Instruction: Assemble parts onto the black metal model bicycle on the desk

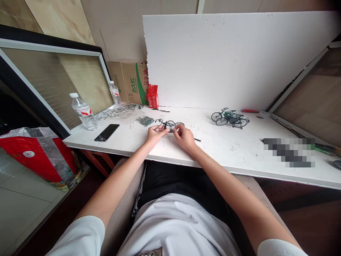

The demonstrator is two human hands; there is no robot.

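Observation:
Between my two hands, just above the white table, is a small black model bicycle (169, 125) with a spoked wheel turned toward me. My left hand (156, 134) is closed on its frame from the left, thumb and fingers pinching. From the right, my right hand (185, 137) pinches close to the wheel; whatever lies between its fingertips is too small to make out. A second spoked wheel (179, 124) shows just behind the right fingers. Farther right stand finished-looking dark model bicycles (231, 118), close together.
Left of my hands lie a phone (107, 132), black part frames (125, 110) and a bag of small green parts (146, 121). Two water bottles (84, 113) and a red box (152, 96) stand behind. A white foam board (226, 60) rises at the back; a blurred dark object (289, 152) lies right.

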